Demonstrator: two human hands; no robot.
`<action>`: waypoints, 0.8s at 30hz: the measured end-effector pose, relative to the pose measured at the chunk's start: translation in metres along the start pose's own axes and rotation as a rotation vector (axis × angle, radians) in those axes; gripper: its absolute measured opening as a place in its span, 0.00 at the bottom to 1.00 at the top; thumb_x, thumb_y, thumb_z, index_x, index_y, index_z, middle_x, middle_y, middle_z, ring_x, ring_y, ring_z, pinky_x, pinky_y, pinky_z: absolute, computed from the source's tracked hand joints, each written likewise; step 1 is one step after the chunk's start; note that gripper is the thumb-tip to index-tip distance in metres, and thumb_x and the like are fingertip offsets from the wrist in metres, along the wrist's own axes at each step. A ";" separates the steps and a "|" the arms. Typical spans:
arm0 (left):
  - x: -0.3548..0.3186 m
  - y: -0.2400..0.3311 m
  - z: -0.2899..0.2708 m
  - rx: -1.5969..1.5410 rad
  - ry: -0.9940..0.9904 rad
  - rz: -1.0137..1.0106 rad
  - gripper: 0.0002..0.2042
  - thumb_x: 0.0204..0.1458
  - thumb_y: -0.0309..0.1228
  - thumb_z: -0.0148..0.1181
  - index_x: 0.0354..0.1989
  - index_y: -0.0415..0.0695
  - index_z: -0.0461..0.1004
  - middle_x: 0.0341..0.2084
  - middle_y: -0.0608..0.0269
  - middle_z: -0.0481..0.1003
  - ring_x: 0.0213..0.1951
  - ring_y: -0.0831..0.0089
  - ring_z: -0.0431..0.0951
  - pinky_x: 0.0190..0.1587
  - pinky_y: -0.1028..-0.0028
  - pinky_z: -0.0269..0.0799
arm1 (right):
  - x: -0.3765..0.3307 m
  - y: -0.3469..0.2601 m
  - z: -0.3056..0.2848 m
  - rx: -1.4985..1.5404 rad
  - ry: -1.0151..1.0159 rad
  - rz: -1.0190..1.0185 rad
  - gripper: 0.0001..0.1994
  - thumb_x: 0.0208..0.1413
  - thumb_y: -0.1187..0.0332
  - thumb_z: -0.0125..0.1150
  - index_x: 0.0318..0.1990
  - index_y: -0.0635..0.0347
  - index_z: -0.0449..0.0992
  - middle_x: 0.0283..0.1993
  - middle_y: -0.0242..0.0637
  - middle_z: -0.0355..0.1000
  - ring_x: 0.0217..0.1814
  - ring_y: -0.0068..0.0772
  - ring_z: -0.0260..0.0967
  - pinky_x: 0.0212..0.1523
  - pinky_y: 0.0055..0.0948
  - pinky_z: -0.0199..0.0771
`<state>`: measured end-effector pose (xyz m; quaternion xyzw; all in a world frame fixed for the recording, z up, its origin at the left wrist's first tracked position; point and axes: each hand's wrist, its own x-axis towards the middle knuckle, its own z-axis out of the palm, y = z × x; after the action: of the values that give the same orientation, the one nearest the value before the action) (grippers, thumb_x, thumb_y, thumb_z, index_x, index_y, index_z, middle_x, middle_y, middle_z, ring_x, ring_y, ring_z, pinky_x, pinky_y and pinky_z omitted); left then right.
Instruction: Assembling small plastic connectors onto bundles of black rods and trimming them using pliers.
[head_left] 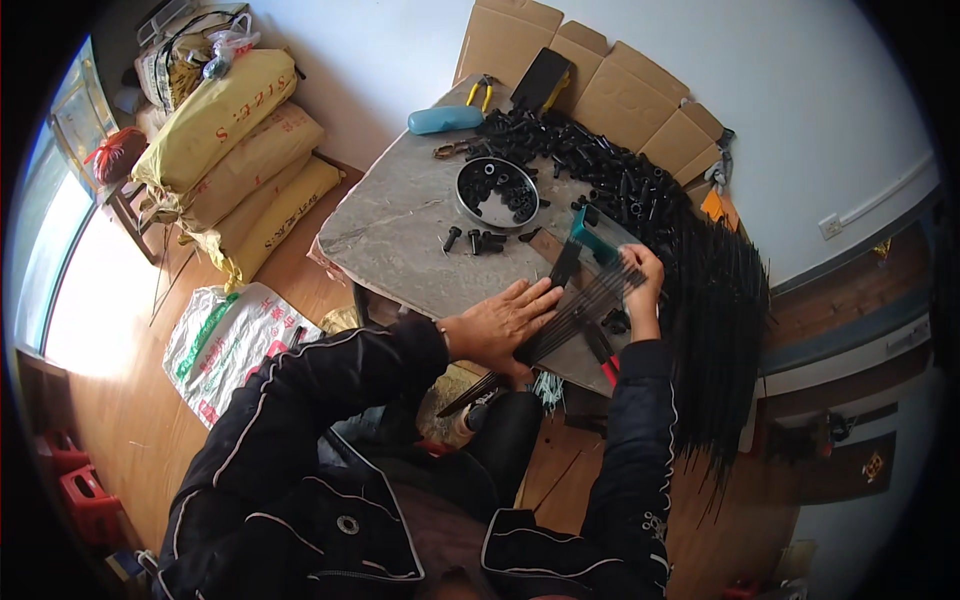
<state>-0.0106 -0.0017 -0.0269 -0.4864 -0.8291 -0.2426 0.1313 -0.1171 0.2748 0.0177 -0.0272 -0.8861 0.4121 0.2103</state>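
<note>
My left hand (pixel 503 325) is at the table's near edge, its fingers stretched over a bundle of thin black rods (pixel 585 310) and its thumb side lower down around them. The rods run aslant, and their lower ends stick out past the table edge below that hand. Higher up on the right, my right hand (pixel 645 278) is closed on the upper ends of the same rods. Between the hands lie a flat black bar (pixel 566 262) and a teal box (pixel 592 226). Red-handled pliers (pixel 606 362) lie beside my right forearm.
A heap of black tubular parts (pixel 610 175) and long black rods (pixel 715 350) covers the table's far and right sides. A round dish (pixel 497 217) holds small black rings. A blue case (pixel 445 120) and cardboard (pixel 625 85) stand behind. Stacked yellow sacks (pixel 235 130) are at left.
</note>
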 end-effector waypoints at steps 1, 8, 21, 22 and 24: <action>-0.004 0.006 -0.006 0.023 -0.040 0.000 0.50 0.40 0.63 0.60 0.63 0.33 0.58 0.68 0.41 0.47 0.70 0.49 0.43 0.69 0.54 0.39 | 0.007 0.006 0.004 -0.261 0.032 -0.127 0.11 0.53 0.61 0.60 0.36 0.58 0.81 0.28 0.36 0.76 0.28 0.29 0.73 0.32 0.30 0.73; -0.013 0.010 -0.018 -0.003 -0.086 -0.022 0.49 0.39 0.61 0.62 0.64 0.35 0.57 0.68 0.44 0.47 0.71 0.51 0.43 0.69 0.55 0.39 | 0.044 -0.028 0.025 -0.563 -0.196 -0.019 0.10 0.48 0.60 0.62 0.35 0.51 0.82 0.36 0.41 0.78 0.42 0.45 0.75 0.42 0.39 0.72; -0.006 0.006 -0.027 -0.008 -0.245 -0.084 0.51 0.41 0.64 0.59 0.68 0.40 0.53 0.70 0.48 0.42 0.72 0.52 0.38 0.70 0.48 0.33 | 0.000 -0.065 0.045 -0.297 -0.299 -0.074 0.11 0.55 0.59 0.57 0.38 0.55 0.79 0.35 0.41 0.76 0.38 0.48 0.74 0.38 0.39 0.71; -0.005 0.007 -0.026 -0.016 -0.248 -0.077 0.51 0.41 0.64 0.59 0.68 0.40 0.53 0.70 0.48 0.42 0.72 0.52 0.38 0.70 0.48 0.33 | -0.011 -0.070 0.050 -0.287 -0.273 -0.148 0.11 0.56 0.59 0.57 0.38 0.56 0.79 0.36 0.41 0.76 0.38 0.48 0.73 0.39 0.38 0.71; -0.004 0.006 -0.026 -0.022 -0.260 -0.085 0.51 0.40 0.64 0.60 0.68 0.42 0.52 0.70 0.48 0.42 0.72 0.52 0.38 0.69 0.47 0.32 | -0.012 -0.056 0.057 -0.275 -0.225 -0.277 0.12 0.56 0.60 0.57 0.37 0.58 0.79 0.36 0.42 0.76 0.38 0.49 0.73 0.40 0.38 0.71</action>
<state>-0.0034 -0.0156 -0.0053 -0.4795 -0.8562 -0.1921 0.0071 -0.1214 0.1940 0.0221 0.1123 -0.9471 0.2552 0.1591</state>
